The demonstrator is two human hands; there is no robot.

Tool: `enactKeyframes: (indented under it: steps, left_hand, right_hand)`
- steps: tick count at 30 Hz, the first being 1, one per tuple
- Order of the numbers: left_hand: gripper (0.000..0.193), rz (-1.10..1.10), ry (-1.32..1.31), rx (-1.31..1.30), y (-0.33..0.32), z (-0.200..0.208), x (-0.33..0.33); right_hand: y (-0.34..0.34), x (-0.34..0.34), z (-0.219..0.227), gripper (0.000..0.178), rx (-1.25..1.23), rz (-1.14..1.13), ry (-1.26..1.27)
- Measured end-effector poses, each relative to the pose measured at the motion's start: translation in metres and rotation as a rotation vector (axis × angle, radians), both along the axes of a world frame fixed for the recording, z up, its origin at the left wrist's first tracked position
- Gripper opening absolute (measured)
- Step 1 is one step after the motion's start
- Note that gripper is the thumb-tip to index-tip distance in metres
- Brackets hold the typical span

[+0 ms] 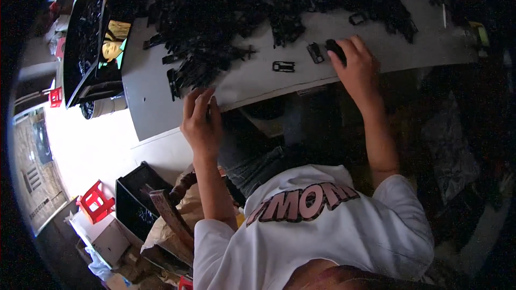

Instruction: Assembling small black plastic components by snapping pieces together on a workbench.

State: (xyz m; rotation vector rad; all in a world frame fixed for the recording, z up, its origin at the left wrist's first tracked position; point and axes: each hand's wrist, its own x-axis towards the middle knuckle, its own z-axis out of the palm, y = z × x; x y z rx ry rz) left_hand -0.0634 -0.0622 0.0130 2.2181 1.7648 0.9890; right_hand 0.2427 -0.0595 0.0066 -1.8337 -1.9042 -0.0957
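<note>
My right hand [359, 75] is over the front part of the grey table, its thumb and fingers closed on a small black plastic part [336, 50]. Just left of it lies another black plastic part [315, 52]. A flat, frame-shaped black piece [284, 66] rests farther left, apart from both hands. At the table's front edge, my left hand [201, 123] has bent fingers with gaps between them, and no held thing shows. Its fingertips are close to the near end of a large heap of black plastic parts [204, 64].
The heap spreads across the far side of the grey table [153, 96]. At left, a lit screen [113, 48] stands beside a large black bin [80, 37]. Lower left are a black crate [137, 198], a red plastic stool [97, 202] and a wooden chair [169, 215].
</note>
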Motion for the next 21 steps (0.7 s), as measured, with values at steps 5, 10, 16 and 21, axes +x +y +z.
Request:
enactKeyframes:
  steps: [5, 10, 16, 21]
  left_hand:
    - [0.021, -0.005, 0.037, 0.082, 0.021, 0.000, 0.003]
    - [0.030, -0.006, 0.137, 0.069, 0.050, 0.014, 0.012]
    - [0.034, -0.148, 0.524, -0.073, 0.060, 0.019, 0.015]
    - [0.040, -0.223, 0.379, 0.176, 0.061, 0.010, 0.005]
  right_hand:
    - [-0.002, 0.003, -0.005, 0.027, -0.137, -0.111, -0.067]
    - [-0.002, 0.000, -0.006, 0.028, -0.102, -0.064, -0.024]
    - [-0.002, -0.003, -0.004, 0.028, -0.105, -0.061, -0.028]
    - [-0.005, -0.007, 0.003, 0.026, -0.134, -0.084, -0.074]
